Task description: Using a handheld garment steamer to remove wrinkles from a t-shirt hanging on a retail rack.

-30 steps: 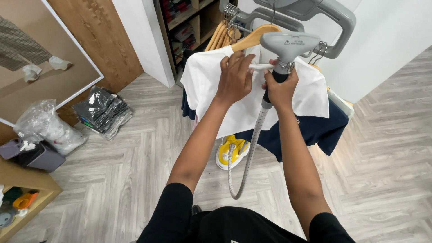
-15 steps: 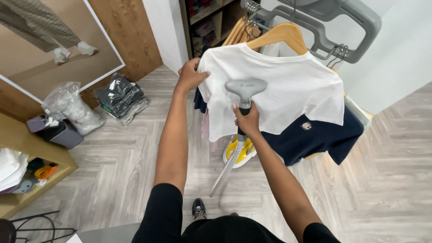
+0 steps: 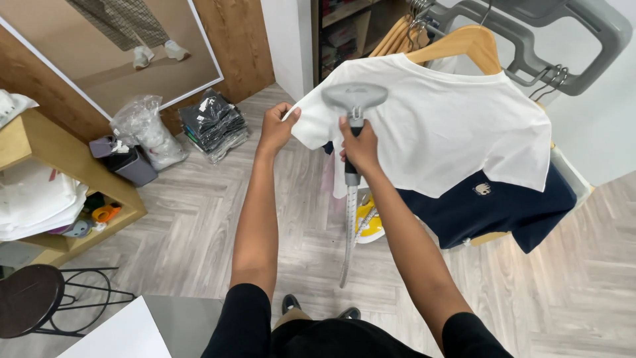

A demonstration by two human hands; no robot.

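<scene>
A white t-shirt point(image 3: 450, 126) hangs on a wooden hanger point(image 3: 464, 43) from a grey garment rack point(image 3: 570, 26), over a navy garment point(image 3: 490, 209). My left hand point(image 3: 277, 126) pinches the end of the shirt's left sleeve and pulls it out sideways. My right hand point(image 3: 361, 147) grips the handle of a grey garment steamer head point(image 3: 354, 98), held against that sleeve. The steamer's hose point(image 3: 348, 225) drops toward a yellow steamer base point(image 3: 368, 222) on the floor.
More wooden hangers point(image 3: 394, 33) crowd the rack's left end. Bagged dark clothes point(image 3: 213, 124), a clear plastic bag point(image 3: 142, 129) and a purple box point(image 3: 122, 159) sit by the wall. A wooden shelf unit point(image 3: 63, 192) holds white cloth; a dark stool point(image 3: 30, 298) stands lower left.
My left hand slid off the shirt's chest to the left sleeve end. My right hand brought the steamer head down and left onto the sleeve. The view shifted left.
</scene>
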